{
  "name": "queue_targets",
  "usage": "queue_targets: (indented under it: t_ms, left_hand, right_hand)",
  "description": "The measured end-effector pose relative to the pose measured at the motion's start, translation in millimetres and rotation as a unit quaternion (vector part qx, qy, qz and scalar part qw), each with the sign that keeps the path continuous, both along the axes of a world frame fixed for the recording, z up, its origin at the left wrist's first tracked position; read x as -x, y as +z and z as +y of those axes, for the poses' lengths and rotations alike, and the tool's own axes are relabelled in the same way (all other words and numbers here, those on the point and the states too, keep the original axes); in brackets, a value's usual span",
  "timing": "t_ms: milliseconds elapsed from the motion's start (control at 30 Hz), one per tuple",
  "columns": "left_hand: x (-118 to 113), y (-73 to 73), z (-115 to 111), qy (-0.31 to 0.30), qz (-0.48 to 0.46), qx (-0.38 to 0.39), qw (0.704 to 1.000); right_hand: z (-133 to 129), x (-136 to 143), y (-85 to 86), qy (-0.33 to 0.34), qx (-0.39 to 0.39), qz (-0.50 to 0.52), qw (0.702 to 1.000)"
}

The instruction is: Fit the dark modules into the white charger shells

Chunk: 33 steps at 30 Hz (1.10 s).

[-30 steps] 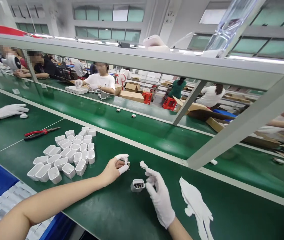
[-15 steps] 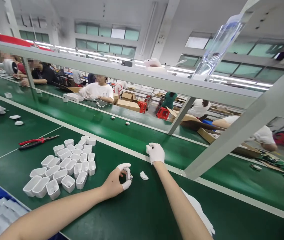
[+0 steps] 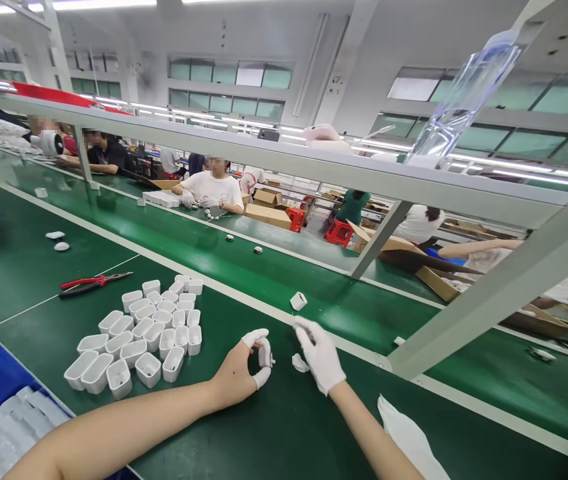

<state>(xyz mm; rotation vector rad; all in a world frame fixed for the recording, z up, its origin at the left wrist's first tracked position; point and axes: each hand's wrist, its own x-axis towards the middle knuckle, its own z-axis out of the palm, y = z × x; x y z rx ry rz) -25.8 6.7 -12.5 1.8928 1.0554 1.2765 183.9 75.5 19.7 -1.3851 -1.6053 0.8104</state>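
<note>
White plastic charger shell (image 3: 298, 301) now sits on the conveyor where the gloved right hand (image 3: 321, 353), fingers open, dropped it; left hand (image 3: 244, 370) still pinches a small white part (image 3: 265, 352).

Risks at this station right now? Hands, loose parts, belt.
1. The left hand pinches a small white part with only fingertip cots; it may slip.
2. A white cap lies loose by the gloved right hand; a brush might knock it away.
3. A white housing sits tilted on the belt, so it may tip over.
</note>
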Motion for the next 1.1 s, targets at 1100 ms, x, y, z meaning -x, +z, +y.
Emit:
queue_targets:
  t_ms: [1100]
  left_hand:
    - [23.3,87.6,-29.1,-0.104,0.532,-0.122,0.831]
  right_hand:
    - [-142.5,-0.9,23.9,0.125,0.180,0.418,0.882]
